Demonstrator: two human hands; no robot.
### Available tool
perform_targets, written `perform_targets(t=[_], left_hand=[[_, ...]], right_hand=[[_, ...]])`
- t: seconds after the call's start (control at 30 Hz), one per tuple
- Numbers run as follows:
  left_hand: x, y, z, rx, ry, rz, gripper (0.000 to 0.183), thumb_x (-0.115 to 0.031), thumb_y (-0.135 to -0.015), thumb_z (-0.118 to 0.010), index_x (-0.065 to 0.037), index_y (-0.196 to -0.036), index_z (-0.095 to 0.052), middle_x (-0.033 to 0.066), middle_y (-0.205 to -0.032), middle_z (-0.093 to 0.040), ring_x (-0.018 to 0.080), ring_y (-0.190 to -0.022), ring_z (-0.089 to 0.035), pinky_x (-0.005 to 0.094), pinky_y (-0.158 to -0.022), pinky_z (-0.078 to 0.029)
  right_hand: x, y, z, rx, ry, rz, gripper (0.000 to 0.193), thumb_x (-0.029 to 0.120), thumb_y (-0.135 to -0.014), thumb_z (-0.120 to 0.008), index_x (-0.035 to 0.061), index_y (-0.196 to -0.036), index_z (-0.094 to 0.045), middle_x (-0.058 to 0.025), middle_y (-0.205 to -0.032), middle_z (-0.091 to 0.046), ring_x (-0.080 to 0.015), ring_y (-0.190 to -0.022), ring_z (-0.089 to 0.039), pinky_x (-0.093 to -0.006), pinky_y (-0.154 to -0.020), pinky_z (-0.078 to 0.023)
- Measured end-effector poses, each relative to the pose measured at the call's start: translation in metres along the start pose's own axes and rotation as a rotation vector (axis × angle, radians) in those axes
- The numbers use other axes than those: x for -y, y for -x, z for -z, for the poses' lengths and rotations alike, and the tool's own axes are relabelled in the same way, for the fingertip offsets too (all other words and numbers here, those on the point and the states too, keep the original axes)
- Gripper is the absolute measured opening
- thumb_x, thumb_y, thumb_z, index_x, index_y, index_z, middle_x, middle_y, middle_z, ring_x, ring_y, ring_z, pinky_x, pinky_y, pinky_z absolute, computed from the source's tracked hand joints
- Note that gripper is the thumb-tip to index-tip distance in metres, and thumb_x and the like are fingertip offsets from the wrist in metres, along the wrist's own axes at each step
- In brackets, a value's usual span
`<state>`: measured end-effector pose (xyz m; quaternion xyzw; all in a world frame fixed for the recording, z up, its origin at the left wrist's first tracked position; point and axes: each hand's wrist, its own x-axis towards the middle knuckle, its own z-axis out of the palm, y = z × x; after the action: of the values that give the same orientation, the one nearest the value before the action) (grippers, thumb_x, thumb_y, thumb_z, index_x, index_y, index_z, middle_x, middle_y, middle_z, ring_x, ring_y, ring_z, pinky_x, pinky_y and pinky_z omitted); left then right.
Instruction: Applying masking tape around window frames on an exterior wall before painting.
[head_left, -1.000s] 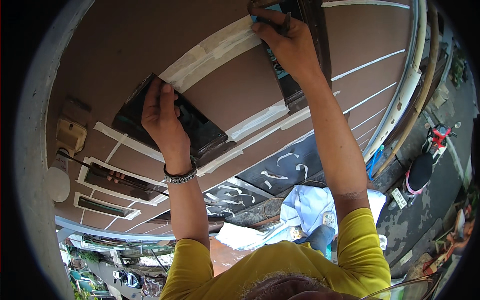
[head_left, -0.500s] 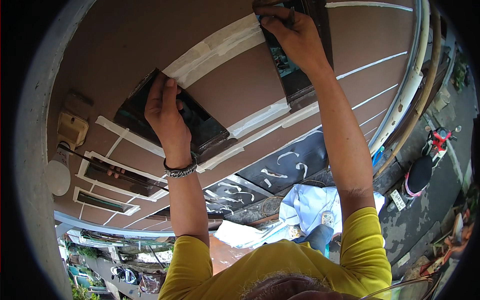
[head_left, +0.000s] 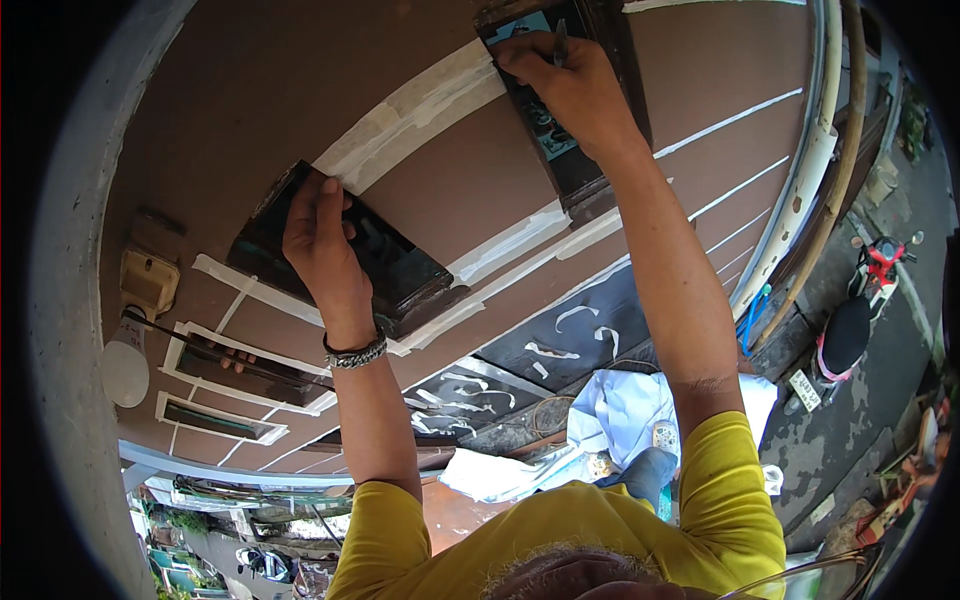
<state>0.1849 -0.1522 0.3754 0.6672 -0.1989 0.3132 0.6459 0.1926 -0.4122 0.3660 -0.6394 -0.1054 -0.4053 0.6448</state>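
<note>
A wide strip of cream masking tape [head_left: 415,115] runs across the brown wall [head_left: 440,205] between two dark window openings. My left hand [head_left: 328,255], wearing a chain bracelet [head_left: 357,352], has its fingers closed at the strip's left end, beside the left window [head_left: 400,255]. My right hand [head_left: 585,95] is at the strip's right end, over the right window [head_left: 545,130]. A slim pen-like tool [head_left: 560,42] sticks up from its closed fingers; the rest of the tool is hidden, so its exact kind is unclear. Fingertips partly cover both tape ends.
More taped windows [head_left: 225,420] line the lower left wall, and fingers [head_left: 235,360] of another hand show at one. A lamp bulb [head_left: 126,365] hangs at left. Pipes [head_left: 815,170] edge the wall at right. White sheeting [head_left: 620,410] lies below; a red motorbike [head_left: 850,330] stands at right.
The whole view has shifted slightly, so the wall and both hands sit a little differently in it. The tool in my right hand stands more upright. Both hands stay at the tape's ends.
</note>
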Motion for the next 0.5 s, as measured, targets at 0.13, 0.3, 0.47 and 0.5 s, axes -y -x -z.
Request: perform_targets(t=[0.13,0.3,0.47,0.5], left_hand=[[0.004,0.004,0.002,-0.003,-0.059,0.004,0.026,-0.022,-0.089,-0.069,-0.006,-0.109,-0.068,-0.0029,-0.091,-0.065,0.0044,-0.08,-0.055,0.0191,-0.061,-0.037],[0.009,0.009,0.006,0.01,-0.047,0.014,0.024,-0.021,-0.089,-0.068,-0.006,-0.108,-0.068,-0.002,-0.092,-0.066,0.0057,-0.081,-0.056,0.0197,-0.061,-0.037],[0.016,0.002,0.008,0.04,0.0,-0.002,0.02,-0.016,-0.089,-0.067,-0.003,-0.104,-0.066,-0.0014,-0.083,-0.063,0.0037,-0.075,-0.054,0.0185,-0.056,-0.037],[0.017,0.001,0.008,0.049,0.026,0.005,0.018,-0.017,-0.09,-0.067,-0.003,-0.102,-0.066,-0.0011,-0.083,-0.063,0.0037,-0.074,-0.054,0.0186,-0.056,-0.037]], right_hand=[[-0.002,0.001,0.001,0.03,-0.109,-0.014,0.021,0.015,-0.087,-0.064,0.0029,-0.102,-0.073,-0.0049,-0.086,-0.069,-0.0098,-0.082,-0.059,-0.0219,-0.078,-0.044],[0.0,0.004,0.002,0.066,-0.185,-0.001,0.021,0.014,-0.086,-0.065,0.0032,-0.102,-0.073,-0.0027,-0.082,-0.065,-0.009,-0.079,-0.056,-0.0221,-0.076,-0.041],[0.001,0.007,0.0,0.046,-0.181,0.003,0.021,0.015,-0.086,-0.066,0.0041,-0.101,-0.073,-0.0003,-0.08,-0.063,-0.0075,-0.078,-0.053,-0.021,-0.071,-0.037],[0.007,0.01,0.001,0.039,-0.166,-0.022,0.021,0.016,-0.086,-0.066,0.0045,-0.101,-0.074,0.0002,-0.079,-0.062,-0.0072,-0.077,-0.053,-0.0206,-0.07,-0.036]])
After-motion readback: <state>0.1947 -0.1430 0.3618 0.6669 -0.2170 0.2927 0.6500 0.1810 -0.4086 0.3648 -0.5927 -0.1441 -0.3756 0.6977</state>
